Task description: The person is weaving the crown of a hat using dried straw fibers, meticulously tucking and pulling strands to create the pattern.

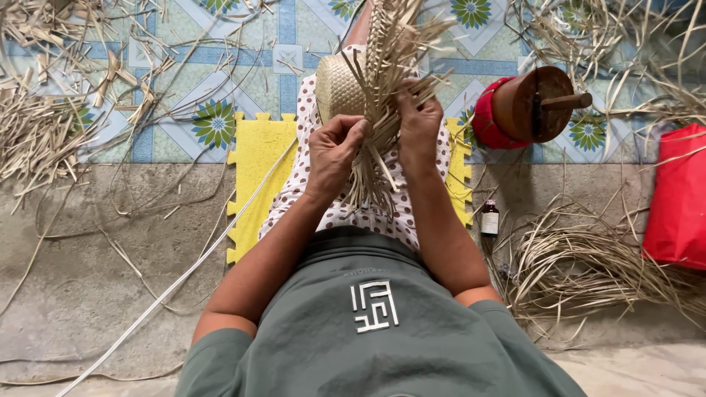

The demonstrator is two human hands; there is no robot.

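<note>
A half-woven straw piece (340, 87) with a rounded, tightly plaited part and many loose pale strips (401, 44) fanning upward rests on my lap. My left hand (332, 151) pinches strips at the lower left of the weave. My right hand (418, 126) grips the bundle of loose strips just right of it. Both hands touch the weave, close together. More strip ends hang down between my wrists over my dotted trousers (346, 215).
I sit on a yellow foam mat (257, 158) on a tiled floor. A brown wooden block with a peg on a red cloth (531, 106) stands right. Small dark bottle (490, 218), red bag (678, 195), straw piles (581, 261) around. A long white strip (176, 283) runs left.
</note>
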